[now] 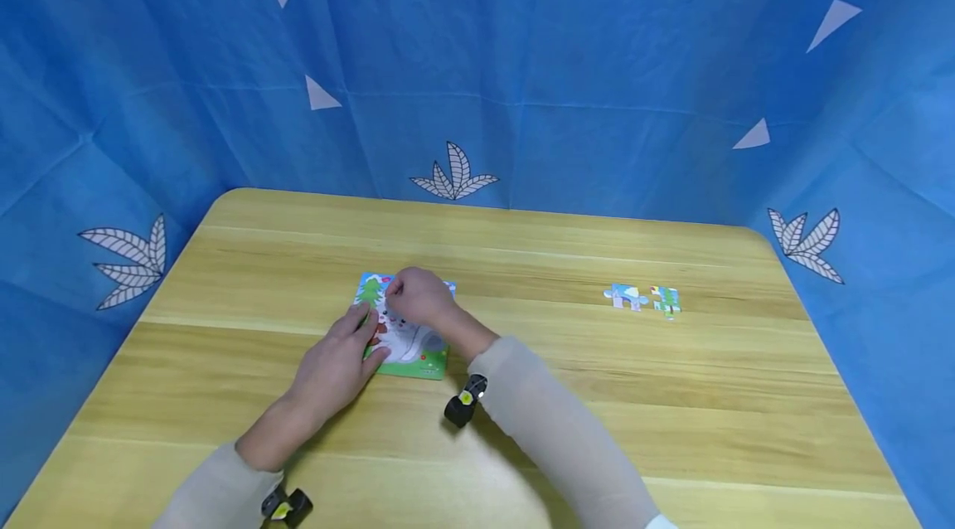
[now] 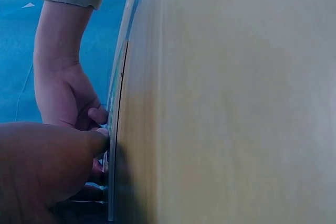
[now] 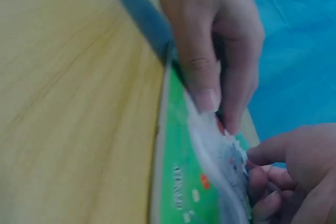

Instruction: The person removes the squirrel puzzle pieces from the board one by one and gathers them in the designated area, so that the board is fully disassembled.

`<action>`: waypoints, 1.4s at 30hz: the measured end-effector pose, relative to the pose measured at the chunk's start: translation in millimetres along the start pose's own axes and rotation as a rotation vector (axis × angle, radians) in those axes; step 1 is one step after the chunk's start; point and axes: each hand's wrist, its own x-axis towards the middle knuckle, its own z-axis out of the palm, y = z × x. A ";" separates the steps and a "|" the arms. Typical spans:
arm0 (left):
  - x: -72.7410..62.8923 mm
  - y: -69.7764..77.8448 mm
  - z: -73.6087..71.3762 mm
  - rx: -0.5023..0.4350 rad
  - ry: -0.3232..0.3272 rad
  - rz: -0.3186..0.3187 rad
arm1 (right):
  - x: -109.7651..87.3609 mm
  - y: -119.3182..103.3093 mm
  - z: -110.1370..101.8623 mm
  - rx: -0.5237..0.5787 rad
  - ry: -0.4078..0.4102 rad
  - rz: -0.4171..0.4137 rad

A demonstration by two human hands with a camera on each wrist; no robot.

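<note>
At the far left, a white leaf print [image 1: 127, 262] showed on the blue cloth [image 1: 582, 40] beyond the wooden table [image 1: 671, 396]. Nearer, a pale left sleeve [image 1: 216, 492] reached in with a small black device [image 1: 287, 506] at its cuff. The left hand [image 1: 336, 367] rested on the left side of a picture puzzle [image 1: 418, 367], its fingers extended and its thumb lying on the nearer part. The puzzle lay flat on the table, left of the middle, with a green tree [image 1: 369, 290] at its far left, a white figure across its centre and green along its near edge.

The right hand [image 1: 421, 297] was over the far part of the puzzle, its fingers curled in and the tips low at the surface; whether they pinched a piece could not be told. A second black device [image 1: 466, 401] sat at the cuff of the right sleeve [image 1: 559, 421]. Well apart to the right lay two loose pieces, a blue-and-white one [image 1: 625, 297] and, just right of it, one with green [image 1: 666, 301].
</note>
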 end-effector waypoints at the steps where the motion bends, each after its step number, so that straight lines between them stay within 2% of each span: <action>1: 0.1 0.3 -0.1 -0.003 0.000 -0.003 | 0.3 0.5 1.1 -0.015 0.017 -0.003; 5: 0.4 1.3 -0.2 -0.032 -0.006 -0.022 | 1.8 0.8 5.4 -0.083 0.049 0.002; 11: 0.7 1.8 0.4 -0.056 -0.008 -0.057 | 2.6 -1.5 7.6 -0.133 0.048 0.028; 16: 0.9 2.5 0.0 -0.030 0.017 -0.027 | 2.3 -1.0 8.7 -0.125 0.059 0.032; 24: -8.2 3.7 4.8 -0.017 0.021 0.070 | 1.9 0.7 10.0 -0.110 0.080 0.009; 29: -10.4 5.1 6.1 -0.043 0.024 0.063 | 3.0 -1.5 9.6 -0.155 0.061 0.021; 35: -9.3 3.6 5.4 -0.022 -0.007 0.033 | 3.9 -3.7 8.8 -0.191 0.032 0.021; 42: -8.3 1.4 4.5 -0.011 -0.019 0.027 | 4.7 -3.7 8.2 -0.198 0.009 0.017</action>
